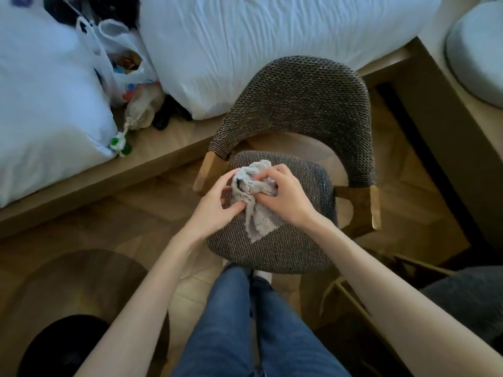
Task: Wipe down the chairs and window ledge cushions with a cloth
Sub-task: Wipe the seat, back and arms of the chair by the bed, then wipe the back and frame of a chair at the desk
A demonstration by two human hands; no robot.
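Observation:
A chair with dark woven fabric, a curved back and wooden arm ends stands in front of me, its seat cushion facing up. Over the seat I hold a crumpled light grey cloth with both hands. My left hand grips its left side with curled fingers. My right hand pinches and bunches its right side. A loose end of the cloth hangs down onto the seat. A pale round cushion lies on the wooden ledge at the far right.
A bed with white bedding runs behind the chair on a wooden platform. Plastic bags and small items lie between the pillows at left. A round table is at lower left, a second dark chair at lower right.

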